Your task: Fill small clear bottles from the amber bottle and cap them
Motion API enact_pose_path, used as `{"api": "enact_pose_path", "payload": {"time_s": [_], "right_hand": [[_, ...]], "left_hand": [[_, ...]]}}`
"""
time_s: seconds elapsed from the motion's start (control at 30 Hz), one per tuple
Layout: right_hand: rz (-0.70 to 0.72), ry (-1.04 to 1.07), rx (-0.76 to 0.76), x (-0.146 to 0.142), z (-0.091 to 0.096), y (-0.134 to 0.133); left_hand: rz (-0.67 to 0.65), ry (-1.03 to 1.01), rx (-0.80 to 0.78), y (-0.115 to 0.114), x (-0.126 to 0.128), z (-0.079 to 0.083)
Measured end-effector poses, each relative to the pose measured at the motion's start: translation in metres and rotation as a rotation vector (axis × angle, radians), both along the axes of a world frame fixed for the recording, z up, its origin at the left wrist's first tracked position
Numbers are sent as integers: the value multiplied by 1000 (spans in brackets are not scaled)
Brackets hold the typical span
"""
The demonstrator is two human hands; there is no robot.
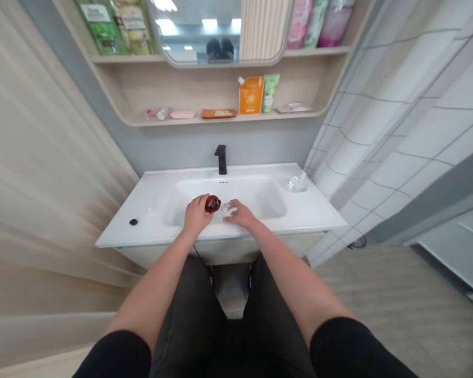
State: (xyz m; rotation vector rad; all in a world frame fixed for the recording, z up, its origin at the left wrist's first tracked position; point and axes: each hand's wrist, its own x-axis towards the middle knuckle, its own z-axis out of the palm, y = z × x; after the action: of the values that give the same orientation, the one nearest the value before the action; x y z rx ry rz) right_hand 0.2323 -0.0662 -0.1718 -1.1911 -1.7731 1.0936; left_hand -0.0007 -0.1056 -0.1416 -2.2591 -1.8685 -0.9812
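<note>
My left hand (196, 215) is wrapped round a brown bottle (212, 204), which tilts to the right with its uncapped-looking mouth toward my other hand. My right hand (242, 214) grips a small clear container (228, 210) right beside the bottle's mouth. Both are held over the front part of the white sink (260, 191). Whether any liquid runs between them is too small to make out. A round black cap (133, 222) lies on the counter to the left.
A black faucet (221, 159) rises behind the basin. On the right counter stands a clear glass-like bottle (298, 182). Above, a wooden shelf (134, 119) holds an orange pouch (251, 95), a green tube (270, 93) and soap-like bars, under a mirror (205, 31).
</note>
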Motion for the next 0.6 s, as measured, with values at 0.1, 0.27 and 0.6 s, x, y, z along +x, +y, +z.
{"api": "enact_pose_path", "payload": {"time_s": [0.1,0.27,0.6], "right_hand": [[-25,-28,8,0,1,0],[-26,-46,27,0,0,1],[-50,-62,50,-2,1,0]], "left_hand": [[12,21,3,-4,2,4],[38,80,18,-10,3,10],[38,98,49,-13,3,13]]}}
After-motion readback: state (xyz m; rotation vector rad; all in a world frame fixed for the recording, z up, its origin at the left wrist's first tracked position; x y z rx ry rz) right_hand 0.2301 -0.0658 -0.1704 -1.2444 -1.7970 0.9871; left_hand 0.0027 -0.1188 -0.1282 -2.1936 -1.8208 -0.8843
